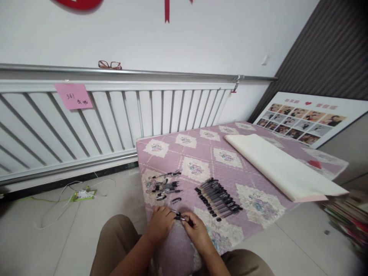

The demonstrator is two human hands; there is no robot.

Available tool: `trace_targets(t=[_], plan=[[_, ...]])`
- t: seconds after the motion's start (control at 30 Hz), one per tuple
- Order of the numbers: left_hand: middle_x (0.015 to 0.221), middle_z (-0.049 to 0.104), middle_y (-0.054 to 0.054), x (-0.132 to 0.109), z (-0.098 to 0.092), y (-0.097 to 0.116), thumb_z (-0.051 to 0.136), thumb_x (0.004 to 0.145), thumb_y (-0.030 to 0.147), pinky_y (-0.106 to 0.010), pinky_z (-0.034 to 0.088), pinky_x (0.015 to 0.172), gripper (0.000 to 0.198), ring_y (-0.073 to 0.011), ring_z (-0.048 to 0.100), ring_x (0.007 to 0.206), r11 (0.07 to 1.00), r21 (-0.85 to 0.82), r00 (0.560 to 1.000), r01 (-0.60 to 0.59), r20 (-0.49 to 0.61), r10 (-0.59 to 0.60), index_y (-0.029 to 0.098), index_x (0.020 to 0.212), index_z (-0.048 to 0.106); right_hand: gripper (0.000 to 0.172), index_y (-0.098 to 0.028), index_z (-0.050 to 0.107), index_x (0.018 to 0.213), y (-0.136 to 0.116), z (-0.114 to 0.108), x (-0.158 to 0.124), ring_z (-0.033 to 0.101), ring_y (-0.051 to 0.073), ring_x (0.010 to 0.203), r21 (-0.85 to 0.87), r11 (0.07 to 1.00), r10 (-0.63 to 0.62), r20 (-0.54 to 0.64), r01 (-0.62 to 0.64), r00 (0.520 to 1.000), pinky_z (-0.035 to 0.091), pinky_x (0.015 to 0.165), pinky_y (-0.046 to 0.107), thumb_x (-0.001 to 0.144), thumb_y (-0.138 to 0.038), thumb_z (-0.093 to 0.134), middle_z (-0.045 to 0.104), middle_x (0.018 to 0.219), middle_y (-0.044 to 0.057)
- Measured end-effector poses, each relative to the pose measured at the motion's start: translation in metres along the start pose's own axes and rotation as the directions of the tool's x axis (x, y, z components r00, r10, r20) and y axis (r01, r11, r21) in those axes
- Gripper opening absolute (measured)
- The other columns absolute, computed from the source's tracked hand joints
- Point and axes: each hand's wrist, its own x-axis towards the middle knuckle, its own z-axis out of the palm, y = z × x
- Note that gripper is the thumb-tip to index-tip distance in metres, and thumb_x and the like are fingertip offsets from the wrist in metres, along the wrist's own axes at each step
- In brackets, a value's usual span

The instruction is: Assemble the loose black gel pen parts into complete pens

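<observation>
Close to the table's near edge, my left hand [161, 225] and my right hand [197, 231] meet with fingers closed around a black gel pen [179, 218]. The left fingers grip its left side, while my right thumb and fingertips pinch its right end. Which end carries the tip or cap is too small to tell. Just beyond, a loose pile of black pens [166, 188] lies with a few separate pen caps, one a black cap [176, 200] lying alone. Right of my hands, several pens with black caps [220, 199] lie side by side in a slanting row.
A purple flowered cloth [198, 143] covers the table. Toward the right rests a large cream sheet [267, 165], with a photo board [304, 119] behind. A white radiator [172, 107] runs along the wall. On the floor at left sits a power strip [84, 194] with cables.
</observation>
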Motion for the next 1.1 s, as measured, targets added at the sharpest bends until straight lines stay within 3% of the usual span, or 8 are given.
trace_targets(t=[0.5,0.77,0.93,1.1], plan=[[0.096,0.063,-0.001,0.000,0.014,-0.007,0.050,0.095,0.030,-0.034,0.033,0.087,0.014,-0.0189,0.052,0.094,1.000,0.003,0.999,-0.030,-0.037,0.030,0.024,0.100,0.062,0.015,-0.023,0.067,0.083,-0.006,0.000,-0.002,0.060,0.021,0.083,-0.177,0.980,-0.086,0.046,0.093,0.995,0.046,0.075,0.032,0.085,-0.027,0.053,0.067,0.082,0.005],[0.098,0.063,-0.002,0.000,0.020,-0.008,0.047,0.096,0.030,-0.035,0.036,0.087,0.017,-0.0194,0.052,0.094,0.999,-0.008,0.998,-0.037,-0.054,0.037,0.023,0.101,0.062,0.028,-0.023,0.065,0.076,-0.005,0.002,-0.003,0.060,0.020,0.077,-0.276,0.951,-0.132,0.045,0.140,0.990,0.046,0.071,0.032,0.092,-0.036,0.045,0.065,0.076,0.004],[0.098,0.063,-0.002,0.001,0.017,-0.006,0.048,0.096,0.032,-0.035,0.037,0.088,0.017,-0.0199,0.052,0.094,0.999,-0.024,0.999,-0.031,-0.041,0.030,0.023,0.102,0.062,0.018,-0.023,0.066,0.097,-0.006,0.003,-0.004,0.061,0.021,0.089,-0.224,0.968,-0.111,0.037,0.116,0.993,0.048,0.080,0.032,0.087,-0.031,0.054,0.068,0.092,0.005],[0.100,0.064,-0.001,0.001,0.012,-0.004,0.051,0.095,0.031,-0.035,0.037,0.089,0.016,-0.0199,0.053,0.097,0.999,-0.032,0.999,-0.025,-0.021,0.024,0.025,0.105,0.061,0.016,-0.023,0.067,0.089,-0.008,0.003,-0.004,0.062,0.021,0.086,-0.196,0.974,-0.104,0.058,0.113,0.993,0.048,0.078,0.032,0.087,-0.028,0.051,0.068,0.086,0.005]])
